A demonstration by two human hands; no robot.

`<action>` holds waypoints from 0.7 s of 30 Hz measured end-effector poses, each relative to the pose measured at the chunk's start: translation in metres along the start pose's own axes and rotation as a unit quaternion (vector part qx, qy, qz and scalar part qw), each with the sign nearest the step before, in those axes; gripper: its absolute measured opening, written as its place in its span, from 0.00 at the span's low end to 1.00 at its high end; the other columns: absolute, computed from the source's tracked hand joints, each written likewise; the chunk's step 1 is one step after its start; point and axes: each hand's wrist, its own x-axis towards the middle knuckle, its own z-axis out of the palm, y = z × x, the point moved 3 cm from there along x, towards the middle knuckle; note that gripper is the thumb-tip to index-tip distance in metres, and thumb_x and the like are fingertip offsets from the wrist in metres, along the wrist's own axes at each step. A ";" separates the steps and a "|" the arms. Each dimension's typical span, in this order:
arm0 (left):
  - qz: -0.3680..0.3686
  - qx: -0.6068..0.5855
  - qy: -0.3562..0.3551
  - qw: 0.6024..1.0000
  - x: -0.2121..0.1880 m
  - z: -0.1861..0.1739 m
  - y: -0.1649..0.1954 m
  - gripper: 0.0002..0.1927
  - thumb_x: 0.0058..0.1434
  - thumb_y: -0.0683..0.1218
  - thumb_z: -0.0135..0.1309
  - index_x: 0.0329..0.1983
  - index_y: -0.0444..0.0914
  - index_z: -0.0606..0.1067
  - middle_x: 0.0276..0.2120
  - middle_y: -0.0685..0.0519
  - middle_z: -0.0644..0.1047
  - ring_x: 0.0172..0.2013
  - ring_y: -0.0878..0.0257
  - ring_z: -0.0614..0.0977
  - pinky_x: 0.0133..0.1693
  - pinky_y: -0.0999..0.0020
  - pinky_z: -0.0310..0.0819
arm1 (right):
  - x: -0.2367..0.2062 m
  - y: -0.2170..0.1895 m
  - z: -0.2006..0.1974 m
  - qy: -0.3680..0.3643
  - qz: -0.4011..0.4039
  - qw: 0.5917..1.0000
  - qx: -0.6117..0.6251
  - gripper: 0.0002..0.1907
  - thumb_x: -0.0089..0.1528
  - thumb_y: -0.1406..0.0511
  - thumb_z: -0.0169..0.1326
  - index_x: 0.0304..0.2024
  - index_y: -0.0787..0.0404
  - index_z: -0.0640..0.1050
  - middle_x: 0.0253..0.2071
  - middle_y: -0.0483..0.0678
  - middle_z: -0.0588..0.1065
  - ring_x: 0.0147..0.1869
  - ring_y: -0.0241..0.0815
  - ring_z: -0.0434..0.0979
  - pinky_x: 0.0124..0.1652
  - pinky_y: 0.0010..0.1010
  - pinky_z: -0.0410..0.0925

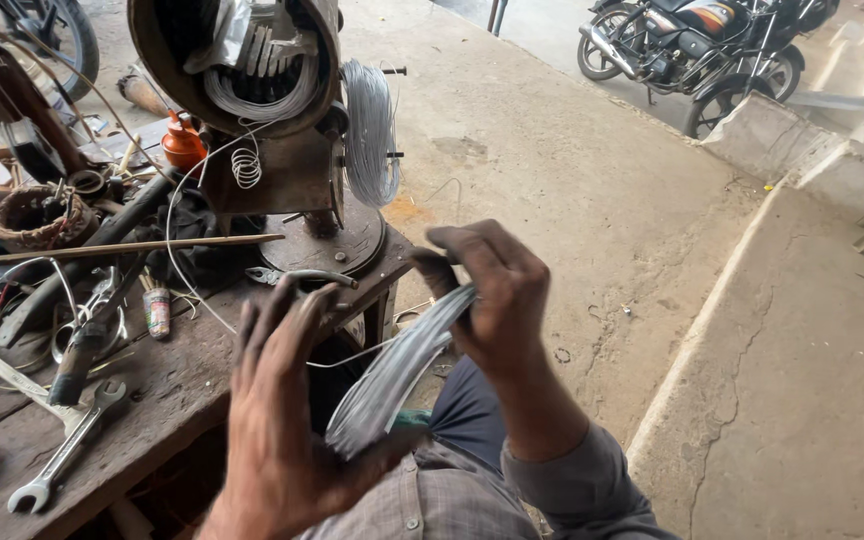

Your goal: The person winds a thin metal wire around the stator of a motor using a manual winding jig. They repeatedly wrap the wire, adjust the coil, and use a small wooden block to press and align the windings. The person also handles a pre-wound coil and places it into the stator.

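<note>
A flat coil of silvery wire [392, 375] is sitting between 2 hands above the person's lap. The right hand [492, 295] is pinching its upper end; the left hand [277, 420] is cupping its lower end, fingers spread. A cluttered workbench [167, 385] is standing just beside, bearing a spanner [67, 445].

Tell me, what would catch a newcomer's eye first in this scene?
At centre, both hands, the left hand and right hand, hold a flat loop of silvery bundled wire between them. Behind, on the cluttered dark wooden workbench, stands a rusty round motor housing with a hanging coil of pale wire. A steel spanner lies lower left.
</note>
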 end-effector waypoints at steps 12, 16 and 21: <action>-0.303 -0.451 -0.096 0.834 -0.020 -0.040 -0.031 0.26 0.55 0.32 0.64 0.57 0.29 0.72 0.42 0.42 0.83 0.44 0.55 0.87 0.48 0.60 0.85 | 0.028 -0.012 0.034 -0.041 -0.013 0.997 0.057 0.10 0.66 0.62 0.61 0.46 0.60 0.82 0.37 0.47 0.82 0.35 0.37 0.84 0.32 0.28 0.77; -0.249 -0.380 -0.100 0.885 0.006 -0.069 -0.037 0.29 0.56 0.34 0.66 0.62 0.30 0.72 0.38 0.40 0.80 0.36 0.56 0.85 0.36 0.64 0.84 | 0.030 -0.012 0.051 -0.035 -0.076 0.994 0.075 0.14 0.71 0.59 0.57 0.56 0.58 0.76 0.43 0.45 0.83 0.43 0.37 0.86 0.40 0.28 0.80; -0.291 -0.379 -0.015 0.878 0.024 -0.095 -0.037 0.37 0.69 0.41 0.53 0.80 0.42 0.57 0.34 0.42 0.76 0.23 0.65 0.78 0.22 0.75 0.73 | 0.036 -0.030 0.059 -0.055 -0.098 0.991 0.071 0.24 0.72 0.54 0.56 0.66 0.54 0.70 0.46 0.46 0.80 0.41 0.38 0.84 0.39 0.28 0.79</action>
